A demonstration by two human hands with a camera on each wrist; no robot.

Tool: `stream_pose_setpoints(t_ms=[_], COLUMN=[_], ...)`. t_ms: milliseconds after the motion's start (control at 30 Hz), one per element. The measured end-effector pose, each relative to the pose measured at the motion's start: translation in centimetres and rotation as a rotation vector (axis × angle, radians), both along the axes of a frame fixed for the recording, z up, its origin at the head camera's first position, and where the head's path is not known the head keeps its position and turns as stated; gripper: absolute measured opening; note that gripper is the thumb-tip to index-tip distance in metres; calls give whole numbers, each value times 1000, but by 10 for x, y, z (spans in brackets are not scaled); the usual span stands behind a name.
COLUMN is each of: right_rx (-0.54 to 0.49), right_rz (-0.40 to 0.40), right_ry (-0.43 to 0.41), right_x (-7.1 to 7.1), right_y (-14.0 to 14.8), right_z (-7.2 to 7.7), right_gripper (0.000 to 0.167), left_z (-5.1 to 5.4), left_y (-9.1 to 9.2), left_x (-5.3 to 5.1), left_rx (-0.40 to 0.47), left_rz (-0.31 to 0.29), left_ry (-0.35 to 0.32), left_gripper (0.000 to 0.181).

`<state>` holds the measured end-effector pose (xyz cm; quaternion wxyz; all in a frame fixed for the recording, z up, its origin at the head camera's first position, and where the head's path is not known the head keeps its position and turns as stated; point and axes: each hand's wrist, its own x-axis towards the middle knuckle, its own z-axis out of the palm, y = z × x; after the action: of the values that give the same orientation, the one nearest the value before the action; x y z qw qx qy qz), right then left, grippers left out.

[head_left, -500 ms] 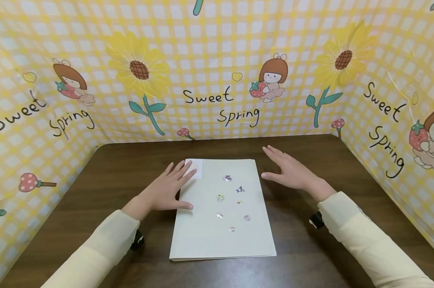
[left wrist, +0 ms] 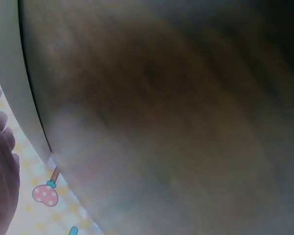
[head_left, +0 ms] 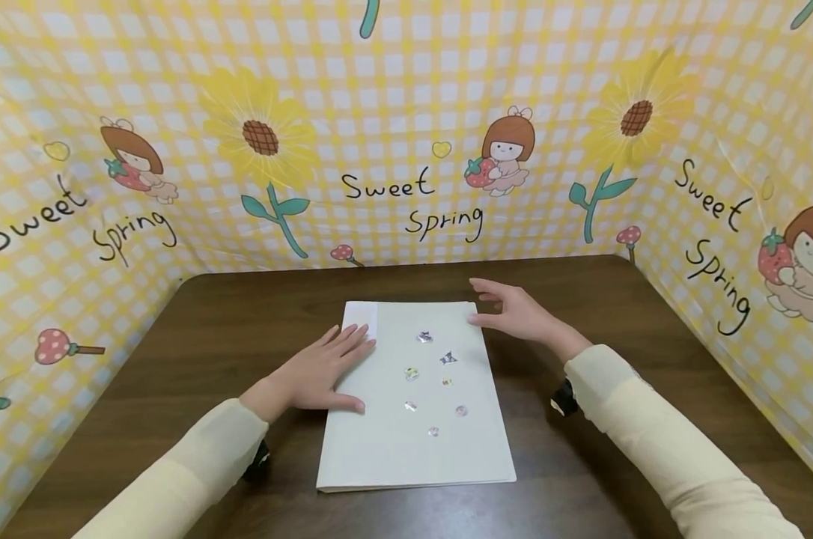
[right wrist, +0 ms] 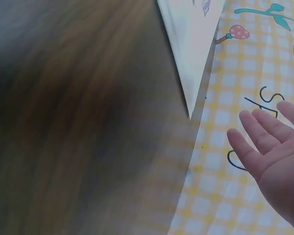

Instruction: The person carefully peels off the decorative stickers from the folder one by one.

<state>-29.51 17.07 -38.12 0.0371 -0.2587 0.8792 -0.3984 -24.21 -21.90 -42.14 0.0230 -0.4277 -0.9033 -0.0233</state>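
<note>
A white folder or booklet (head_left: 420,460) lies on the brown table, with several small stickers such as a dark, pointed one (head_left: 449,358) on its cover. My left hand (head_left: 319,373) is spread over its left side, fingers straight; whether it presses down I cannot tell. My right hand (head_left: 517,313) is at the upper right corner, thumb by the edge and fingers slightly bent, holding nothing. In the right wrist view the right hand (right wrist: 279,166) shows spread fingers, apart from the folder's corner (right wrist: 190,93). The left wrist view shows the left hand (left wrist: 2,171) at the edge.
A pale label or slip (head_left: 363,318) is at the folder's upper left, partly behind the left fingers. The brown table (head_left: 231,314) runs back to a yellow checked cloth (head_left: 393,75) with printed flowers and figures, which hangs behind and at both sides.
My right hand has moved left, to the folder's upper right corner, with its fingers more bent. My left hand has shifted slightly down and right over the folder.
</note>
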Motion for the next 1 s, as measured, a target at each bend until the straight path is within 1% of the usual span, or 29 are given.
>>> stream_pose_setpoints(t_ms=[133, 200, 367, 500, 633, 733, 800, 933, 1000], right_rx=[-71, -88, -78, -49, -34, -24, -12, 10, 28], right_rz=[28, 45, 65, 89, 126, 154, 175, 197, 205], right_ry=[-64, -91, -164, -212, -224, -225, -225, -241, -243], right_x=[-9, -13, -23, -31, -34, -35, -34, -35, -35], right_y=[-15, -22, -37, -46, -55, -61, -64, -70, -73], right_z=[-1, 0, -3, -11, -18, -23, -27, -34, -36], right_gripper=[69, 64, 55, 52, 49, 47, 46, 41, 39], left_z=[-2, -2, -1, 1, 0, -2, -2, -3, -4], left_y=[-1, -2, -2, -2, -2, -2, -1, 0, 0], left_x=[-1, -2, -2, -1, -1, -1, -1, -1, -2], left_rx=[-4, -15, -30, -50, -59, -53, -56, -66, -76], left_rz=[-9, -6, 0, 12, 24, 21, 15, 1, 0], left_ry=[-4, -3, -24, -49, -65, -69, -67, -55, -45], left_gripper=[105, 104, 103, 102, 102, 102, 101, 100, 100])
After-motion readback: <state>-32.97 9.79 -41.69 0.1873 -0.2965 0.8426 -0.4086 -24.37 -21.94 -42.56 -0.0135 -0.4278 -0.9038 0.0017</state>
